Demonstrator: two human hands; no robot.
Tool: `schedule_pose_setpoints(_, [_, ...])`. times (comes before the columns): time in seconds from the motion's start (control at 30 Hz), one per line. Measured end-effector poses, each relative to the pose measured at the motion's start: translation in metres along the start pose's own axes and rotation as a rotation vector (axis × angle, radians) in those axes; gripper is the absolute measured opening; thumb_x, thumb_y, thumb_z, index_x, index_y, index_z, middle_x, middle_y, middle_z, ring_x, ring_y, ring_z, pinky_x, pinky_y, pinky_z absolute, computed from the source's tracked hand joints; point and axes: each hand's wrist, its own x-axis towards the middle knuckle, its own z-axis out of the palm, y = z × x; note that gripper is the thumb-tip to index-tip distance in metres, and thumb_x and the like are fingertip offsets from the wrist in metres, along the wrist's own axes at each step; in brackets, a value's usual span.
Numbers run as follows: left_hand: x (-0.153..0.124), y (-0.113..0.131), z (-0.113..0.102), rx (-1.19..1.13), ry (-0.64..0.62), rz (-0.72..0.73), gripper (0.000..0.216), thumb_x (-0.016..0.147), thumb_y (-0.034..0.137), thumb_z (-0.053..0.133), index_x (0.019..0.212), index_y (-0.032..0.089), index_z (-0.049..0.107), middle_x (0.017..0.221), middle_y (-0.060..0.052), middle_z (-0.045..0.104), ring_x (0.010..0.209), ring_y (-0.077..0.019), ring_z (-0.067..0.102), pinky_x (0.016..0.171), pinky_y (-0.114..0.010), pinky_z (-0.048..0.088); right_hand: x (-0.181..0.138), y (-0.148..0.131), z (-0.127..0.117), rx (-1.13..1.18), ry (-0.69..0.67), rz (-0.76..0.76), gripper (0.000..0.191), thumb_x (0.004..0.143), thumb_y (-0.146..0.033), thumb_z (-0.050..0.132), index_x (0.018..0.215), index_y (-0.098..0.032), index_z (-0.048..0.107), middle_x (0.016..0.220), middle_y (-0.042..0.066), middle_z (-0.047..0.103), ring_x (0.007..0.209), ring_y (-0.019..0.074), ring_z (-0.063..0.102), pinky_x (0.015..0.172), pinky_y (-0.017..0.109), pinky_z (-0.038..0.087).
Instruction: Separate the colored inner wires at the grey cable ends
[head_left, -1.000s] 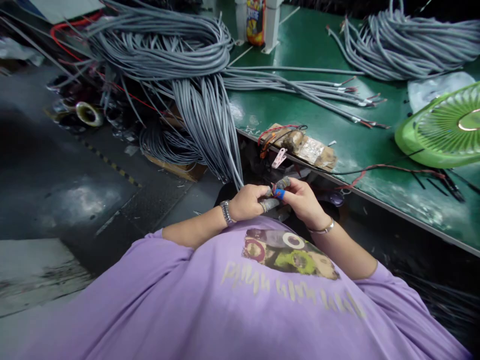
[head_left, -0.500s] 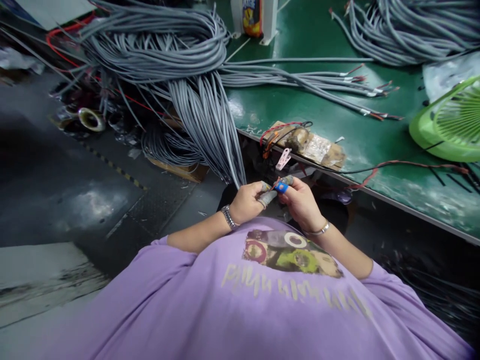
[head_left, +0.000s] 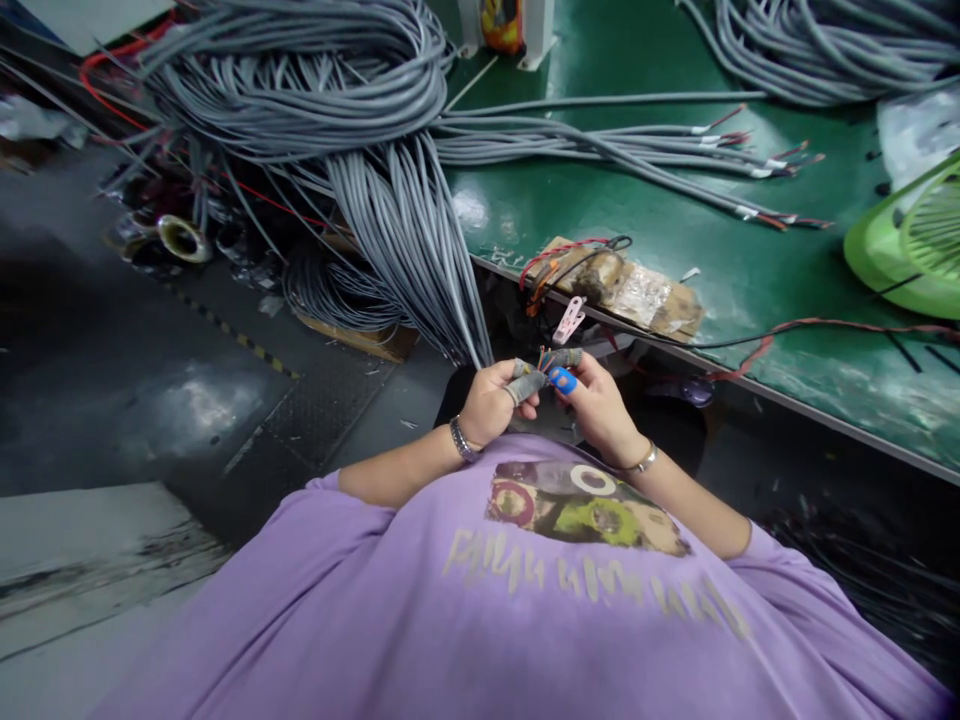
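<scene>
Just off the bench, the left hand and right hand were both pinched on thin coloured wires, presumably to steady such fine ends.

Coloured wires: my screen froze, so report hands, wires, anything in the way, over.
Left hand, right hand: both pinching thin coloured wires. Wires splayed between fingertips. Pink clip just beyond, apart from hands.

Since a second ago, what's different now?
The coloured wires now spread upward between the left hand and right hand; earlier they looked bunched together. The view shifted, so the green fan sits farther right, more cut off. Both hands stay at the wires; the pink clip stays put.
</scene>
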Motion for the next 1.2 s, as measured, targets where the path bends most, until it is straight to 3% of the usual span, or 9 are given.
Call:
schedule_pose_setpoints(0.23, [0.001,0.005,0.0,0.157,-0.142,-0.029,0.034,0.065,0.04,0.082,0.071,0.016,0.06,0.056,0.003,0.06,0.042,-0.0079,0.056,0.041,-0.018,0.046,0.003,-0.003,0.002,0.021,0.009,0.031,0.031,0.07,-0.045,0.082,0.076,-0.02,0.066,0.065,-0.003,0.057,0.054,0.0085,0.041,0.051,0.024,0.036])
schedule_pose_setpoints(0.47, [0.001,-0.001,-0.002,0.002,0.012,0.0,0.04,0.076,0.051,0.073,0.066,0.016,0.058,0.058,0.002,0.063,0.044,-0.0076,0.058,0.044,-0.018,0.045,0.002,0.003,0.004,0.06,0.054,0.043,0.031,0.071,-0.045,0.082,0.077,-0.02,0.066,0.065,-0.003,0.058,0.051,0.0073,0.041,0.048,0.023,0.036])
schedule_pose_setpoints(0.6, [0.003,-0.006,-0.003,-0.05,0.071,0.023,0.04,0.076,0.053,0.072,0.069,0.016,0.06,0.061,0.0,0.065,0.046,-0.0077,0.059,0.042,-0.017,0.039,-0.004,0.002,0.005,0.021,0.037,0.024,0.032,0.069,-0.045,0.083,0.074,-0.019,0.065,0.067,-0.002,0.061,0.055,0.009,0.046,0.052,0.025,0.043])
schedule_pose_setpoints(0.77, [0.003,-0.005,-0.005,-0.039,0.06,0.027,0.037,0.077,0.049,0.072,0.067,0.015,0.06,0.057,0.001,0.063,0.04,-0.0055,0.053,0.038,-0.017,0.031,-0.005,-0.005,-0.002,-0.041,-0.02,0.035,0.031,0.07,-0.046,0.081,0.074,-0.019,0.066,0.066,-0.001,0.062,0.057,0.0105,0.05,0.055,0.025,0.045])
schedule_pose_setpoints(0.9, [-0.001,0.002,-0.002,0.062,-0.013,-0.004,0.036,0.077,0.048,0.072,0.064,0.016,0.06,0.055,0.001,0.062,0.04,-0.0066,0.053,0.039,-0.018,0.034,0.002,-0.01,-0.006,-0.03,-0.041,0.046,0.034,0.07,-0.048,0.08,0.089,-0.021,0.07,0.08,0.002,0.068,0.066,0.0129,0.057,0.056,0.025,0.045])
schedule_pose_setpoints(1.0, [-0.004,0.009,0.001,0.127,-0.084,-0.017,0.036,0.074,0.046,0.074,0.062,0.015,0.059,0.052,0.001,0.061,0.04,-0.0068,0.052,0.04,-0.018,0.035,0.006,-0.011,-0.005,0.015,-0.081,0.065,0.032,0.066,-0.042,0.085,0.085,-0.021,0.071,0.082,0.002,0.07,0.069,0.0128,0.058,0.061,0.026,0.046])
schedule_pose_setpoints(1.2, [-0.004,0.011,0.002,0.156,-0.068,-0.003,0.037,0.076,0.048,0.072,0.064,0.015,0.061,0.055,-0.001,0.063,0.042,-0.0079,0.056,0.04,-0.018,0.035,0.004,-0.002,0.0,0.111,0.045,0.118,0.027,0.064,-0.037,0.085,0.074,-0.019,0.068,0.068,-0.002,0.064,0.057,0.0085,0.047,0.053,0.023,0.037])
